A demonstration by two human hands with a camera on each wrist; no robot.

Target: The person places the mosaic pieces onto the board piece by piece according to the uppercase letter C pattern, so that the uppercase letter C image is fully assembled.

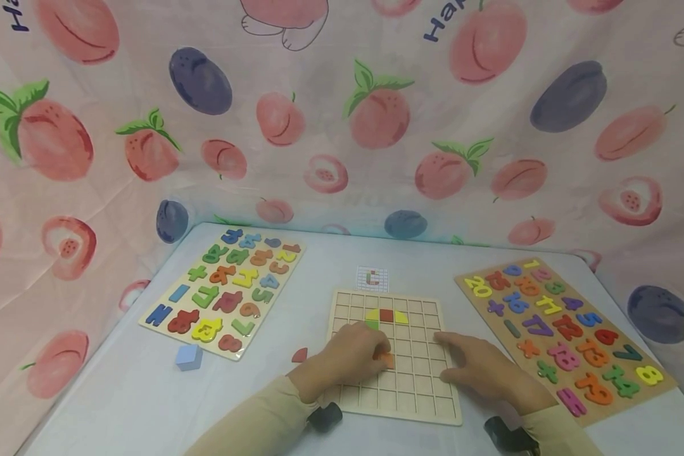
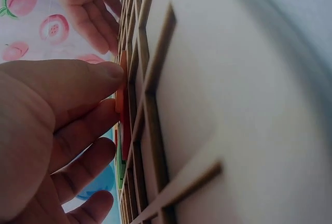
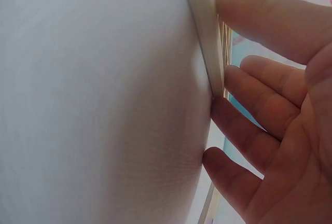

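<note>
My left hand (image 1: 346, 354) pinches an orange piece (image 1: 388, 361) between thumb and forefinger, at a cell of the wooden grid board (image 1: 427, 405). In the left wrist view the orange piece (image 2: 123, 81) stands at the board's ridges, with a red piece (image 2: 126, 136) and a green piece (image 2: 120, 164) beyond it. Higher on the board lie a red square (image 1: 386, 315), a yellow piece (image 1: 401, 317) on its right, another yellow piece on its left and a green piece (image 1: 372, 324), partly hidden. My right hand (image 1: 484, 366) touches the board's right edge with loosely extended fingers.
A small card with a coloured pattern (image 1: 372, 278) lies behind the board. Left of it are a red rounded piece (image 1: 299, 355), a blue cube (image 1: 189, 358) and a number puzzle board (image 1: 236, 356). Another number board (image 1: 627, 406) lies to the right.
</note>
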